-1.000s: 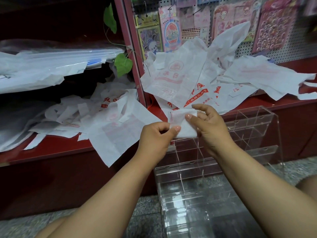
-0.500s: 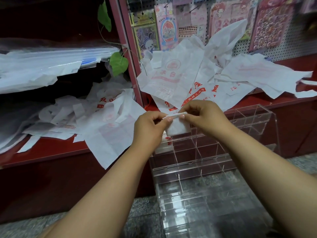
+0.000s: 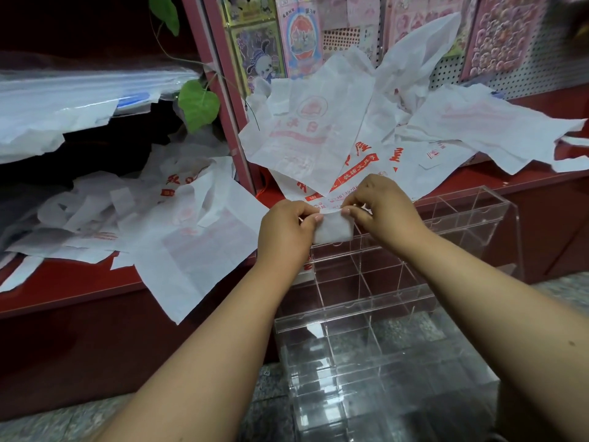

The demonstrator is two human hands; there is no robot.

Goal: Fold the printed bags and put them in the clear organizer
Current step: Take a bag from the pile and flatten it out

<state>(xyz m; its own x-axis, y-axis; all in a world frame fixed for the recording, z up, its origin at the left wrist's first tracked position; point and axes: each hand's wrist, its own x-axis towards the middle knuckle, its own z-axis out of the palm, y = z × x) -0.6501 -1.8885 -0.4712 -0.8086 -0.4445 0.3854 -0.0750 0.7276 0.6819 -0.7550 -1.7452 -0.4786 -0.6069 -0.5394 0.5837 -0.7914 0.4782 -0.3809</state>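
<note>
Now keep both hands, left [image 3: 288, 231] and right [image 3: 384, 210], pinching the small folded white plastic bag [image 3: 333, 229] tight; lower it squarely into the clear acrylic organizer [image 3: 478, 218].

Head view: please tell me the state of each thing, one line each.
Folded bag: small packet, pinched by both hands.
Left hand: grips the packet.
Right hand: pinches its top edge.
Clear organizer: visible compartments empty.
Loose bags: unfolded, heaped on shelf.
</note>
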